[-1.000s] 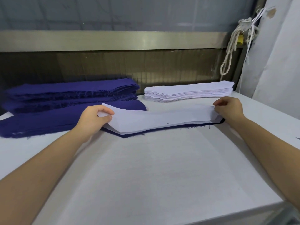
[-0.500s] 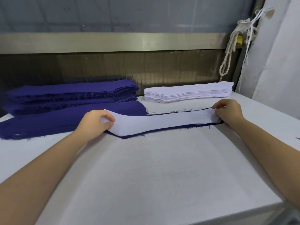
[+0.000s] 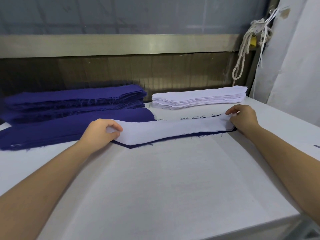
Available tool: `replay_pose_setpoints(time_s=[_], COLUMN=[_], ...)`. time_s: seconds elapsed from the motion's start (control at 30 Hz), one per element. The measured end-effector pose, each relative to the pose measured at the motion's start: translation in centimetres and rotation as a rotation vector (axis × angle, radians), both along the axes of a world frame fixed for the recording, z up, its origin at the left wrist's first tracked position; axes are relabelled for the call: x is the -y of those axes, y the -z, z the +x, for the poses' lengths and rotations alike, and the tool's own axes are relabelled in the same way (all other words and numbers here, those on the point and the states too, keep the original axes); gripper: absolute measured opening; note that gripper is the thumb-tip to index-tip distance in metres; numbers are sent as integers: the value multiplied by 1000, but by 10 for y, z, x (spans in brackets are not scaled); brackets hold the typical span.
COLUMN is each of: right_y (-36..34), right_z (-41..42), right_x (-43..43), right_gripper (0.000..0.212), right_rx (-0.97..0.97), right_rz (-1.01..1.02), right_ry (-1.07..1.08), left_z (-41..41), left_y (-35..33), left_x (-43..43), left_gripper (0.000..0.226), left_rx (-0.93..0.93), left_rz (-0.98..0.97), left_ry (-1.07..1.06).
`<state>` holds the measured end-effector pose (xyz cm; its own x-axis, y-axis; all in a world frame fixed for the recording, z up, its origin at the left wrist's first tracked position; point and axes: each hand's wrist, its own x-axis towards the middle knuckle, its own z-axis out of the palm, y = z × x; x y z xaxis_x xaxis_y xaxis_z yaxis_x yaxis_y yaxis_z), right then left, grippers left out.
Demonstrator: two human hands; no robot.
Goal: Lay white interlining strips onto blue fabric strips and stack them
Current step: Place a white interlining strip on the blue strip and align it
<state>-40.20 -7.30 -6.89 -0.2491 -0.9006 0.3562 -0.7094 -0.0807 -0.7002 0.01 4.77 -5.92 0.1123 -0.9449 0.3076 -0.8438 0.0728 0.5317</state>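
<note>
left hand [image 3: 102,130] pinches the left end of a white strip [image 3: 173,129] and right hand [image 3: 242,118] pinches its right end. the strip lies on a blue strip [image 3: 155,142] mid-tabletop [image 3: 164,187], blue edge showing along the near side. blue stack [image 3: 78,99] and white stack [image 3: 199,98] sit behind.

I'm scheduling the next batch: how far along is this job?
Done: no finished white-on-blue stack is clearly visible. In hand: left hand and right hand hold the ends of one white strip over a blue strip, its edge showing beneath. To do: a thick white pile and blue piles wait behind.
</note>
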Motion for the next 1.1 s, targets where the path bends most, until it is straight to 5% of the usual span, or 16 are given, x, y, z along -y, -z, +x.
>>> replay_pose_setpoints(time_s=[0.43,0.7,0.97,1.1], right_y=[-1,3,2,1], right_z=[1,9,19,21], right_x=[-2,-4,-10,-12], right_gripper=[32,23,25,25], right_rx=[-164,-460,-469,-450], right_rz=[39,33,86,94], right_ry=[-18,58,-106,-117], left_z=[4,6,9,8], left_y=[3,7,9,10], left_x=[1,4,4,5], left_gripper=[17,18,44,37], left_rx=[106,111,246,290], left_rz=[-4,-51,-69,-17], left_ry=[6,-72,-63,-65])
